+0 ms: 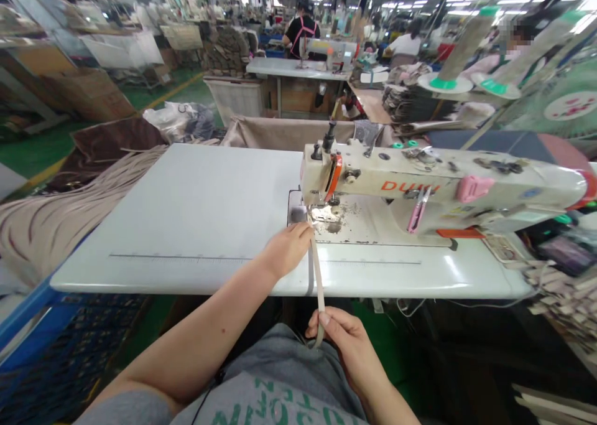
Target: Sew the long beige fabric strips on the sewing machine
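A narrow beige strap [318,282] runs from under the needle area of a white sewing machine [420,188] down over the front edge of the white table [196,213] toward my lap. My left hand [289,247] rests on the table just in front of the presser foot, fingers closed on the strap's upper end. My right hand [345,338] is below the table edge over my lap, pinching the strap's lower part between thumb and fingers.
Piles of beige straps [56,219] lie left of the table, and more sit at the right [564,294]. Thread cones [461,45] stand behind the machine. A blue crate [56,344] is at the lower left. Other workers sit at machines farther back.
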### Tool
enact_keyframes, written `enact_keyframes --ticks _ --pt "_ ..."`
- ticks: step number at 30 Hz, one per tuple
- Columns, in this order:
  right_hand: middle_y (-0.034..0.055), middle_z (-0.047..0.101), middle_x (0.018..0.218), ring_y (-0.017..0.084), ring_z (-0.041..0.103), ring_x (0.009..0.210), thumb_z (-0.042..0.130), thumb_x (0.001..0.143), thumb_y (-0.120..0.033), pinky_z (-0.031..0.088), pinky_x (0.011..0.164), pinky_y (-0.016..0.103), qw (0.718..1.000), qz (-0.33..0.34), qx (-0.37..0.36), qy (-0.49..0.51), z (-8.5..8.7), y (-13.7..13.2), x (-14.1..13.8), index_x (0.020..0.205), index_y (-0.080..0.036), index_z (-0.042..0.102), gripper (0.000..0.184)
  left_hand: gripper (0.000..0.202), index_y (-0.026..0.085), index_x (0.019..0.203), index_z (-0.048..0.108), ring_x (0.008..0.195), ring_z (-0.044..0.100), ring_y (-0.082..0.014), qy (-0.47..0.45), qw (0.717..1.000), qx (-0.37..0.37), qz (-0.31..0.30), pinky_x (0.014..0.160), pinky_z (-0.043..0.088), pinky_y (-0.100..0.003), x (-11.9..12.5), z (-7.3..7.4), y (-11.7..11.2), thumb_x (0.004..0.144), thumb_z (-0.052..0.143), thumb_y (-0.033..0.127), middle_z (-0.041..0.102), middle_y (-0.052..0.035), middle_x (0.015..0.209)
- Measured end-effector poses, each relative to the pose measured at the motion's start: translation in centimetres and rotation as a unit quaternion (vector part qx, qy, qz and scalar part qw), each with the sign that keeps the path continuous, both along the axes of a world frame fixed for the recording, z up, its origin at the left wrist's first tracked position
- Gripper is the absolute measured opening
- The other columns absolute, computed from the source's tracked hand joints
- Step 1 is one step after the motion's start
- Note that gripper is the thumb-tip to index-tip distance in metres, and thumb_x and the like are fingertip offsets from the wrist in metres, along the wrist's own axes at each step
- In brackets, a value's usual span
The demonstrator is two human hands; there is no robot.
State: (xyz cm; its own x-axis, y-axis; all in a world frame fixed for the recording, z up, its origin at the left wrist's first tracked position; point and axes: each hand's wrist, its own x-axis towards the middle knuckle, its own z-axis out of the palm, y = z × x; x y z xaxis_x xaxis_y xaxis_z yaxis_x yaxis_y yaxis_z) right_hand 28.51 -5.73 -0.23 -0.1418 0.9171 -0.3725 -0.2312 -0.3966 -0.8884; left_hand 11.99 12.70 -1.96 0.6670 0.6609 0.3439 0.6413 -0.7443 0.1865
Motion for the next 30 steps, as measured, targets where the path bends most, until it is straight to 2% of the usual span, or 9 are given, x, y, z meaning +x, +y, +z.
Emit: enact_keyframes --ticks 4,11,17,23,26,30 --pt "0.0064 0.073 0.071 0.019 0.064 0.069 0.072 0.088 -0.054 0.050 0.069 0.030 1.000 0.003 0.019 -0.007 -0.7 0.1 0.2 0.077 -0.017 0.079 0.039 0.020 0.018 0.118 0.055 0.126 0.059 -0.0256 -0.002 1.000 0.006 0.005 0.110 0.050 -0.043 0.1 -0.2 0.1 0.101 0.044 0.018 0.062 -0.0119 0.126" --pt "0.0057 0.070 0.068 0.016 0.060 0.064 0.070 0.088 -0.057 0.047 0.062 0.026 1.000 0.010 0.024 -0.013 -0.9 0.1 0.2 0.073 -0.016 0.078 0.045 0.029 0.016 0.127 0.050 0.132 0.054 -0.0272 -0.041 0.999 0.000 0.014 0.118 0.044 -0.045 0.6 0.0 0.4 0.098 0.048 0.015 0.057 -0.0136 0.132" --pt "0.0053 0.069 0.066 0.016 0.057 0.059 0.070 0.086 -0.062 0.045 0.058 0.026 1.000 0.018 0.018 -0.015 -1.3 0.2 0.3 0.076 -0.016 0.077 0.047 0.033 0.017 0.130 0.050 0.133 0.054 -0.0265 -0.054 0.998 -0.005 0.019 0.116 0.046 -0.045 0.7 0.4 0.3 0.097 0.048 0.015 0.057 -0.0142 0.135" --pt "0.0046 0.066 0.069 0.018 0.056 0.067 0.070 0.087 -0.058 0.045 0.067 0.030 0.997 0.044 0.045 -0.049 -0.7 0.5 0.5 0.076 -0.018 0.077 0.043 0.022 0.020 0.116 0.058 0.121 0.061 -0.0243 -0.012 1.000 0.022 0.014 0.111 0.050 -0.042 0.5 1.0 -0.2 0.099 0.046 0.013 0.065 -0.0092 0.121" --pt "0.0046 0.064 0.073 0.019 0.056 0.072 0.069 0.089 -0.057 0.045 0.071 0.031 0.993 0.059 0.080 -0.064 -0.5 0.8 0.6 0.071 -0.018 0.075 0.043 0.020 0.020 0.110 0.061 0.120 0.062 -0.0236 0.008 0.999 0.033 0.009 0.108 0.052 -0.039 0.4 1.0 -0.3 0.099 0.045 0.013 0.065 -0.0090 0.120" --pt "0.0041 0.063 0.075 0.019 0.056 0.073 0.072 0.086 -0.054 0.044 0.071 0.031 0.990 0.063 0.107 -0.063 -0.7 1.2 0.6 0.064 -0.018 0.070 0.043 0.015 0.020 0.106 0.061 0.120 0.061 -0.0244 0.016 0.999 0.031 0.011 0.108 0.052 -0.041 0.4 0.9 -0.3 0.099 0.049 0.015 0.066 -0.0081 0.114"
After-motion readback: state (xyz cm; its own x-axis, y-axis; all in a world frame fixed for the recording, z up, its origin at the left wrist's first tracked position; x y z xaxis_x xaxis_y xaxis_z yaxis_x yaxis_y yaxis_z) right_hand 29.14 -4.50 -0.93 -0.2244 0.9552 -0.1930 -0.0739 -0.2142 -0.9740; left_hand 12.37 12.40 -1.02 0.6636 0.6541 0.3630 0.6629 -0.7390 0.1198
